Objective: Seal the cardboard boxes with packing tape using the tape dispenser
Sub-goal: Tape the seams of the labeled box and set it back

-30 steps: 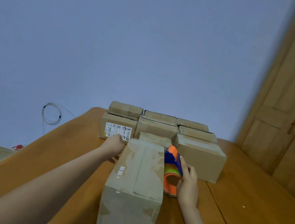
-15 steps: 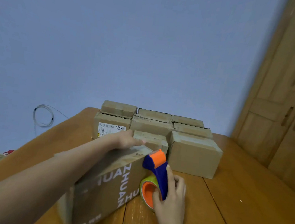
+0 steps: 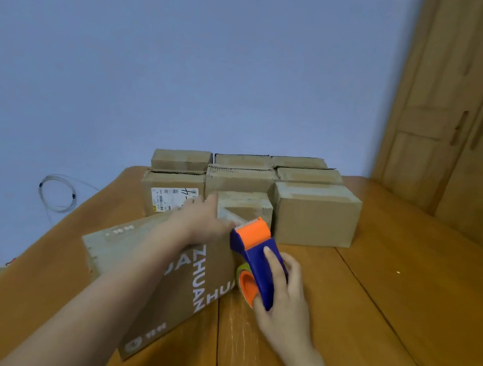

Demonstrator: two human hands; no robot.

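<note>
The big cardboard box point(image 3: 163, 276) with the white letters is lying slanted on the near middle of the wooden table point(image 3: 400, 306), and its far end is almost touching the stack of smaller boxes point(image 3: 315, 213). It is looking stiff but light, so a flat hand on top should be enough to keep it from sliding, and the best place to press is near the far corner. The left hand point(image 3: 199, 223) is resting there now with its fingers laid out flat, not curled around anything. The tape dispenser point(image 3: 258, 263), orange and blue, is sitting at the right end of the box, and the right hand point(image 3: 283, 305) is wrapping its fingers around the blue handle. It looks like hard plastic, so that handle is the safe place to hold. A clear strip of tape seems to be stretching from the orange head to the box corner. Compared with half a second ago, the dispenser is sitting a little higher and the left hand is pressing closer to it.
</note>
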